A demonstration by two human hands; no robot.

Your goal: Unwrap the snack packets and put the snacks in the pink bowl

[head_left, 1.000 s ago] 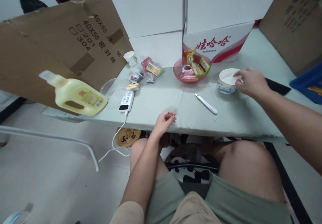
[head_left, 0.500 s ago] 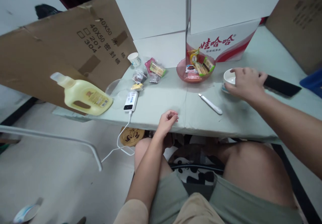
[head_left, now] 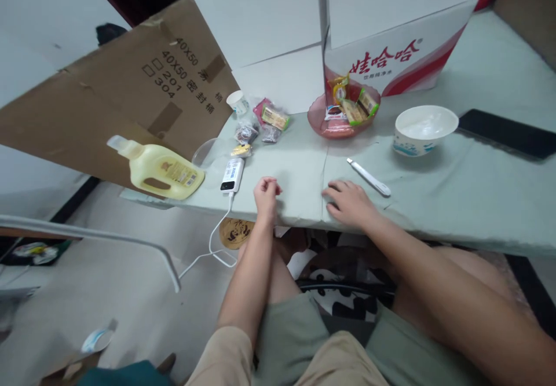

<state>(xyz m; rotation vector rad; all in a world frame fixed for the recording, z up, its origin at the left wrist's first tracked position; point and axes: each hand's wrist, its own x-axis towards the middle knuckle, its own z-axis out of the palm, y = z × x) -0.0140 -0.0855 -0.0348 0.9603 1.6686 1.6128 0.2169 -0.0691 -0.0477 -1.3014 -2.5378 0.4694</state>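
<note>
My right hand [head_left: 350, 202] lies on the cloth-covered table [head_left: 469, 201] near its front edge, palm down and open, fingers apart and nothing in them. Just beyond it is a slim white utility knife [head_left: 369, 177]. Farther right stands a white paper bowl [head_left: 416, 146] with a blue print, upright, with something clear and shiny inside. My left hand [head_left: 266, 197] rests at the table edge, its fingers curled shut, with nothing visible in them. Nearest to it on the left is a white power bank [head_left: 232, 174] with a cable plugged in.
A pink glass bowl [head_left: 319, 121] holds wrapped snacks; more packets [head_left: 273, 118] and a paper cup [head_left: 238, 103] sit left of it. A yellow jug [head_left: 185, 180] stands at the left edge. A black phone [head_left: 508, 133] lies far right. Cardboard [head_left: 130, 96] and white boxes [head_left: 386, 62] border the back.
My right hand has let go of the paper bowl and come left to the table's front edge. The bowl stays beside the phone. My left hand remains curled at the edge.
</note>
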